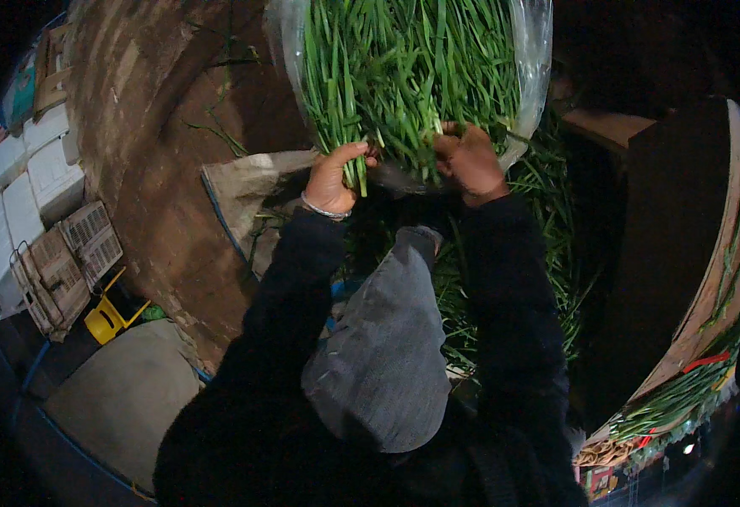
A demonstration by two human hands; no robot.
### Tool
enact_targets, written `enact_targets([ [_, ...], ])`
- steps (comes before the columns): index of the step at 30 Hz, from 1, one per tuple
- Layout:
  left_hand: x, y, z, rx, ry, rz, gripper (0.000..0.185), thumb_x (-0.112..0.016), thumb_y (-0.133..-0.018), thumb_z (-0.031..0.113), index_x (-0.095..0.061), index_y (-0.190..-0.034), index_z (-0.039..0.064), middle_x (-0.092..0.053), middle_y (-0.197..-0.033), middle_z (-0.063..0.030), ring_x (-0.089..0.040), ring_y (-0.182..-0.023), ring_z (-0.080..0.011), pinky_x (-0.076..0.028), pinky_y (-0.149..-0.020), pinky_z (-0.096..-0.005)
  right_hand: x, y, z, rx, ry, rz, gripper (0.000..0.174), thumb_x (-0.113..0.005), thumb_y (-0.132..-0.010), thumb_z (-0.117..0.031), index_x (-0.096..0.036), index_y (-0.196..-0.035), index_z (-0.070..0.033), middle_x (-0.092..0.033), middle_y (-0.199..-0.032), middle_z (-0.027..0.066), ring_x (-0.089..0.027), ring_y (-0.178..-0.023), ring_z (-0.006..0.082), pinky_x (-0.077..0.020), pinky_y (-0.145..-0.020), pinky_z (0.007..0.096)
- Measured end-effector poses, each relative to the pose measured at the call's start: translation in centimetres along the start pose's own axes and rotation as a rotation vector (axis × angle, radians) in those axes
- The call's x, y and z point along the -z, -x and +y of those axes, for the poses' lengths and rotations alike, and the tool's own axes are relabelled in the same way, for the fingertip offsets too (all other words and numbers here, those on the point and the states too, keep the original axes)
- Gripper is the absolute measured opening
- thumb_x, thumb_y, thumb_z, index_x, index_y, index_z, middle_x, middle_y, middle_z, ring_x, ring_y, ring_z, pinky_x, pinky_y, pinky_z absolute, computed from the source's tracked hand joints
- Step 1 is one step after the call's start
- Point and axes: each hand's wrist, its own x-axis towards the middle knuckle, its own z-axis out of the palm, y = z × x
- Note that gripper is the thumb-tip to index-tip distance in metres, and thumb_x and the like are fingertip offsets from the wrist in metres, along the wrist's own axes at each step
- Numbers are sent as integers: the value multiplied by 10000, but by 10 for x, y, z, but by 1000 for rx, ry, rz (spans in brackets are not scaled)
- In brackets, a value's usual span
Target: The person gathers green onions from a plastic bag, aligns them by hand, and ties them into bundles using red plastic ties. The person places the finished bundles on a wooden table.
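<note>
Before me, a large heap of long green leafy stalks [408, 70] fills a clear plastic bag [533, 63] at the top of the view. My left hand [337, 177] grips a few pale-ended stalks at the heap's lower left, thumb across them. At the lower right of the heap, my right hand [471, 158] has its fingers curled around the pale ends of other stalks; its fingertips are partly hidden among them. A bracelet [325, 210] circles my left wrist. The bag's bottom is out of view.
A pale woven sack [243, 190] lies on the brown floor [161, 184] at left. White boxes [21, 177], flattened cartons [59, 272] and a yellow plastic object [105, 320] stand farther left. Loose greens [550, 222] lie right of my arm, near a table [668, 253] with more greens.
</note>
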Motion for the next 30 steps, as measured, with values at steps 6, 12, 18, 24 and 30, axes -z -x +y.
enact_targets([
  [6,1,11,19,-25,-142,-36,338,-587,-851,56,-536,-1163,-63,-611,-1166,-180,-601,-1063,-232,-521,-718,-279,12,10,-9,-173,-185,-22,239,-634,-877,-266,-580,-1031,-91,-548,-784,-29,-482,-571,100,-341,-459,244],
  [12,-3,19,24,64,-142,-43,327,-571,-844,33,-540,-1138,-109,-617,-1139,-189,-612,-1033,-242,-513,-811,-324,2,14,-5,-79,-126,74,335,-660,-856,-308,-596,-1090,-76,-638,-853,34,-618,-703,185,-434,-492,301],
  [18,-6,15,10,53,-87,-59,243,-587,-839,40,-596,-1047,-85,-659,-1034,-143,-637,-943,-230,-512,-864,-364,-16,62,-10,309,777,478,362,-675,-813,-384,-656,-969,-57,-676,-905,169,-661,-792,322,-513,-645,416],
  [24,-24,23,0,97,-46,2,180,-563,-861,46,-617,-979,-79,-652,-1042,-168,-641,-946,-277,-547,-826,-384,-45,53,12,261,993,434,369,-704,-791,-350,-645,-816,14,-617,-684,192,-625,-628,327,-476,-575,396],
  [30,-37,45,14,137,-115,-23,228,-546,-873,63,-591,-1067,-48,-656,-1041,-171,-645,-942,-260,-557,-807,-380,-34,49,-1,253,597,222,239,-655,-780,-241,-640,-763,-4,-612,-708,228,-622,-660,379,-473,-589,463],
])
